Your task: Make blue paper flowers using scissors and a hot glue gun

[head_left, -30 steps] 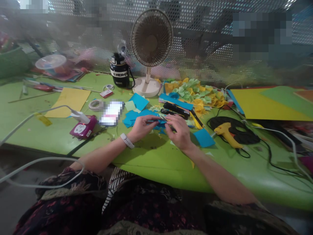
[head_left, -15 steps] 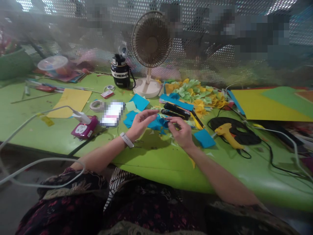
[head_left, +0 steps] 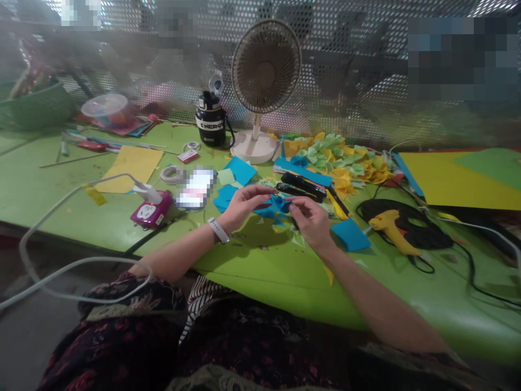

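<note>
A small folded blue paper piece (head_left: 280, 204) is between my hands, above the table's near middle. My right hand (head_left: 312, 220) pinches it at its right edge between thumb and fingers. My left hand (head_left: 245, 208), with a white watch on the wrist, is at its left side; the fingers stretch forward, apart from the thumb, and whether they touch the paper is hard to see. Flat blue paper squares (head_left: 224, 196) lie beside and partly under the left hand. Just behind the hands is a black stapler (head_left: 303, 187). Another blue square (head_left: 350, 235) lies right of my right wrist.
Yellow and green paper flowers (head_left: 336, 155) are heaped behind the stapler. A yellow glue gun (head_left: 393, 231) rests on a black mat at right. A fan (head_left: 264, 70), a black bottle (head_left: 210, 122), a phone (head_left: 197, 189) and a purple power adapter (head_left: 152, 210) with a white cable stand or lie leftward.
The whole view has shifted, so everything appears a little farther right. Both hands stay around the blue paper piece, with only slight finger movement.
</note>
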A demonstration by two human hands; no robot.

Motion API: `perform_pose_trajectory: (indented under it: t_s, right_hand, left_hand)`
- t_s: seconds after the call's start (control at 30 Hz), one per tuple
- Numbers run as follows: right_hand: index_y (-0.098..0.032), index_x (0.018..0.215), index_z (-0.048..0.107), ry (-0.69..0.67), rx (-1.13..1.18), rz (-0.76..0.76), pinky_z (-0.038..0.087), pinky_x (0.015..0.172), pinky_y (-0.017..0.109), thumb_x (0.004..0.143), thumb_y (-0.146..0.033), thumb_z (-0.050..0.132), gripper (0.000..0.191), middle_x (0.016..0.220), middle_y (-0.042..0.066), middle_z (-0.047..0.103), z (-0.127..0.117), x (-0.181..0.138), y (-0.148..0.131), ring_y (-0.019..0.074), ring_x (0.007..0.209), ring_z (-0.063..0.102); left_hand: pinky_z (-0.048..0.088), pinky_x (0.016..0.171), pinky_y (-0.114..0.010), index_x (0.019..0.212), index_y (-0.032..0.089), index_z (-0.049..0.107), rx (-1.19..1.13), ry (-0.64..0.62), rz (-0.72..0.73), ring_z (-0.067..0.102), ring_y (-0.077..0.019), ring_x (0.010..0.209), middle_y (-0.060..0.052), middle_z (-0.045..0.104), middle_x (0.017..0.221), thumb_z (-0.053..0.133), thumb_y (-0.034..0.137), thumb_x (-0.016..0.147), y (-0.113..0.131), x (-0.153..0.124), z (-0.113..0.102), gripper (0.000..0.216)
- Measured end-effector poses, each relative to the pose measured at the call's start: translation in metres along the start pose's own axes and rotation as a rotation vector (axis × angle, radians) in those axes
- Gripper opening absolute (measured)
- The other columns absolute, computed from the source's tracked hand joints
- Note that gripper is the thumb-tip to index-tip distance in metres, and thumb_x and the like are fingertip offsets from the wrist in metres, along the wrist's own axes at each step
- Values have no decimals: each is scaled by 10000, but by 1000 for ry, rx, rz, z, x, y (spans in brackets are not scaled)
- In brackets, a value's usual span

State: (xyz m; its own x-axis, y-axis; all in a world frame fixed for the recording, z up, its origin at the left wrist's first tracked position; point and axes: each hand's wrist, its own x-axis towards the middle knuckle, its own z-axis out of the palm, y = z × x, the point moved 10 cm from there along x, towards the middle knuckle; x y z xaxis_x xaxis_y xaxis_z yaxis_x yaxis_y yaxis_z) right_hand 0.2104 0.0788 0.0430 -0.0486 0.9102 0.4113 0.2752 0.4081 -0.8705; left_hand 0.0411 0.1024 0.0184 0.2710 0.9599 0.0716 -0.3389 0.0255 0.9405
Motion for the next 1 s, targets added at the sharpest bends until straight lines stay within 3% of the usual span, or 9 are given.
perform_pose_trajectory:
  t_s: [0.73, 1.0]
  right_hand:
    - [-219, 815, 663, 7, -47, -2, 560, 780, 383, 862, -344, 637, 136, 966, 63, 746, -1, -1, -2, 197, 837, 680]
    - [-238, 811, 650, 25, -154, -106, 549, 840, 405, 873, -323, 625, 108, 968, 50, 754, -2, -2, -12, 220, 915, 693]
  left_hand:
    - [561, 893, -377, 953, 176, 759, 5, -24, 5, 687, -163, 871, -72, 750, 1007, 757, 313, 774, -3, 1, -1, 226]
    - [543, 835, -328, 1254, 194, 653, 199, -154, 84, 677, -163, 877, -61, 729, 965, 775, 240, 752, -1, 3, 9, 519]
